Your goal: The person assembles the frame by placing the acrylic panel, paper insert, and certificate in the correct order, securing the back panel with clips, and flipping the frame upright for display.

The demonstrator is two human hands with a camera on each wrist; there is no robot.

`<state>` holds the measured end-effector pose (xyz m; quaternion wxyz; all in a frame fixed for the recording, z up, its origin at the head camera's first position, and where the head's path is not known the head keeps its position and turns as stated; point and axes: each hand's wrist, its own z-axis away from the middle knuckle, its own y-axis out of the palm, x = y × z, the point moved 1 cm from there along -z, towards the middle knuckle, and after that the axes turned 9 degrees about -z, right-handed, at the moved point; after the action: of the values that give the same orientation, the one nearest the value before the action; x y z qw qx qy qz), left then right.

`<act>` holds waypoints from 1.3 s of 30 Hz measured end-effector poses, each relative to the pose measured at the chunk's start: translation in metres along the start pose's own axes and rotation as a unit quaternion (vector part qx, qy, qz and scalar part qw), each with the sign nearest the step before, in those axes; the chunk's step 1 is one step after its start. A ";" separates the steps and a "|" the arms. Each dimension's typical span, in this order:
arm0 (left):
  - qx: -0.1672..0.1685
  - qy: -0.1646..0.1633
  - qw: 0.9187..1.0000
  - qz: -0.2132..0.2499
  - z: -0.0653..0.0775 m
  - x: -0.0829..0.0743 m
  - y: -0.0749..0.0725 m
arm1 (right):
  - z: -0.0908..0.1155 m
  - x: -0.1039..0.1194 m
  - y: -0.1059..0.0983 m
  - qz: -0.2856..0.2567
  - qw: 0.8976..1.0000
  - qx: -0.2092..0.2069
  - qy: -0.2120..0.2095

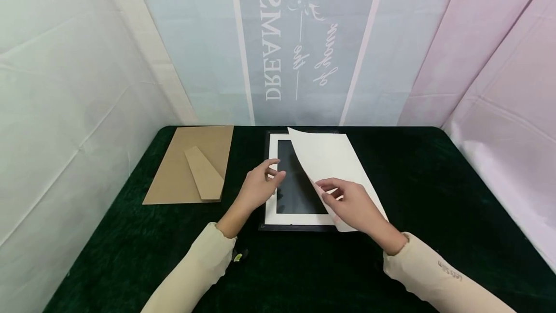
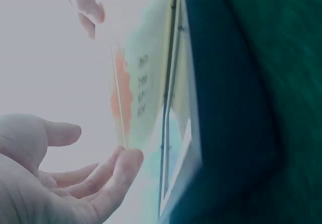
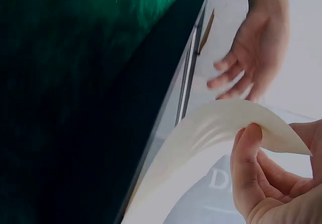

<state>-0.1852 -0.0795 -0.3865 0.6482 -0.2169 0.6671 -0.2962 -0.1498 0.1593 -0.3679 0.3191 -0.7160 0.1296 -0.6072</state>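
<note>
A black picture frame [image 1: 299, 228] with a white mat [image 1: 295, 220] around a dark pane lies flat on the table. My right hand [image 1: 352, 202] pinches the near left edge of a white sheet of paper [image 1: 334, 153] between thumb and fingers; the sheet bows up and covers the frame's right part. Orange colour and small dark print show on the sheet's underside [image 2: 121, 83] in the left wrist view. With its fingers loosely bent, my left hand [image 1: 260, 185] hovers over the frame's left side, holding nothing.
To the left lies a brown backing board [image 1: 173, 173] with its tapered easel stand [image 1: 204, 175] on top. Dark green cloth [image 1: 430, 182] covers the table. A printed curtain [image 1: 200, 37] hangs behind, with pale curtains at both sides.
</note>
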 end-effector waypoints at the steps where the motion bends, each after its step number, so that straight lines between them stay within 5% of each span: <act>1: 0.014 -0.011 0.999 0.032 -0.001 -0.002 0.002 | 0.001 0.001 0.003 -0.001 1.000 0.004 -0.003; 5: 0.071 -0.055 0.984 0.154 -0.005 -0.007 0.009 | 0.005 0.005 0.014 -0.003 1.000 0.020 -0.004; 8: 0.086 -0.075 0.976 0.187 -0.006 -0.010 0.014 | 0.006 0.009 0.021 -0.005 1.000 0.028 0.006; 26: 0.057 -0.096 0.979 0.173 -0.004 -0.011 0.024 | 0.012 0.015 0.031 -0.015 0.998 0.058 0.009; 33: 0.046 -0.095 0.979 0.177 -0.003 -0.008 0.022 | 0.006 0.001 0.008 0.011 1.000 0.016 -0.004; 39: 0.038 -0.112 0.974 0.195 -0.003 -0.002 0.020 | -0.005 -0.032 -0.025 0.042 0.998 -0.036 0.032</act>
<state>-0.1862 -0.0636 -0.3987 0.7716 -0.0895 0.6083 -0.1628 -0.1666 0.1957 -0.3772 0.3143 -0.7009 0.1915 -0.6110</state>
